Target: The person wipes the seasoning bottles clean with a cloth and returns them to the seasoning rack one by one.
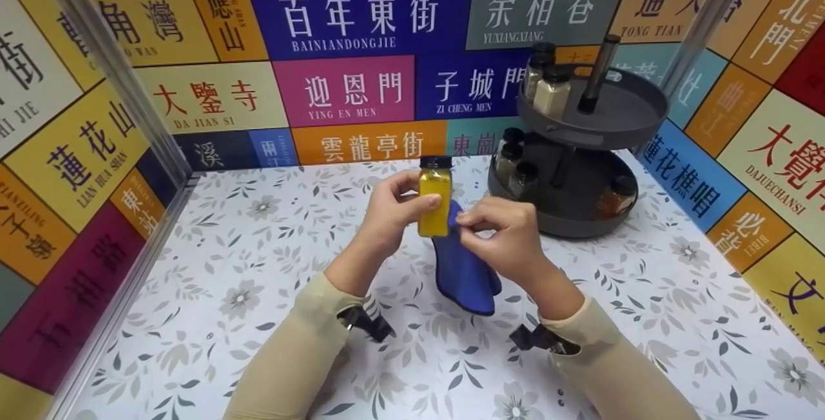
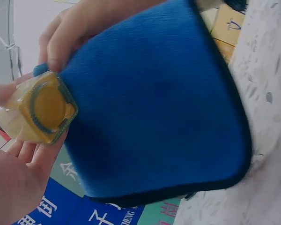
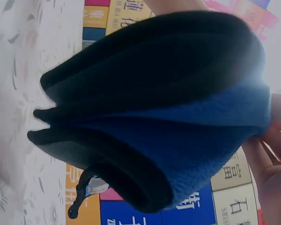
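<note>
Upright in my left hand [image 1: 392,210] is a clear square-sided jar [image 1: 435,210] with a black lid and yellow contents. The thumb lies across its front, and the other fingers are behind it. My right hand [image 1: 506,233] pinches a blue dark-edged cloth [image 1: 467,278] close beside the jar, and the cloth hangs in folds below. In the left wrist view the jar's base [image 2: 51,108] faces the camera, next to the spread cloth [image 2: 154,103]. The cloth [image 3: 215,145] covers most of the right wrist view and hides the jar there.
A dark two-tier round rack [image 1: 561,214] stands at the back right, with several black-lidded jars on both tiers, one of them a jar with pale contents [image 1: 552,95]. A leaf-patterned cover [image 1: 225,343] spreads over the table. Sign-printed panels [image 1: 361,14] enclose the back and sides.
</note>
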`<state>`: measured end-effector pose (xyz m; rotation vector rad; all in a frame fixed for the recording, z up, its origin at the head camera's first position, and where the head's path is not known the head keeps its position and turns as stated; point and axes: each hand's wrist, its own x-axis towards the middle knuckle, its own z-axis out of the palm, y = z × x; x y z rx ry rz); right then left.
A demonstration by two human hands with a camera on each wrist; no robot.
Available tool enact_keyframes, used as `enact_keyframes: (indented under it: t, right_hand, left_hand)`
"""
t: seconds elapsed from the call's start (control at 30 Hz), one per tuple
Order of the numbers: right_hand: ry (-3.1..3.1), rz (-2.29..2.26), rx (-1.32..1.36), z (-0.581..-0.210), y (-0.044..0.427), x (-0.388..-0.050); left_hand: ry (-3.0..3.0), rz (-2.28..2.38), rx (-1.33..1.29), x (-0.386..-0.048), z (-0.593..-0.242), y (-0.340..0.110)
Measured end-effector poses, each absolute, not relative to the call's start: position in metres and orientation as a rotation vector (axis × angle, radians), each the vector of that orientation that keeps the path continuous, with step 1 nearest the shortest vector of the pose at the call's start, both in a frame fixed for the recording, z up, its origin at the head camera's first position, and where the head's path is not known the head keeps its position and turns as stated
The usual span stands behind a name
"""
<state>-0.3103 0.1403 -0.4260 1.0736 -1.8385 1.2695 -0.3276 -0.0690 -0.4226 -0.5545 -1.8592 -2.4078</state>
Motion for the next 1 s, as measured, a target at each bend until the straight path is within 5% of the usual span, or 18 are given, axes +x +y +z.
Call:
enact_keyframes:
  t: [1.0]
  right_hand:
    - [-1.756, 1.26, 0.912, -0.417, 0.147, -0.311]
  left_hand:
    - [-2.058, -2.441, -0.683, -0.326, -0.425, -0.065]
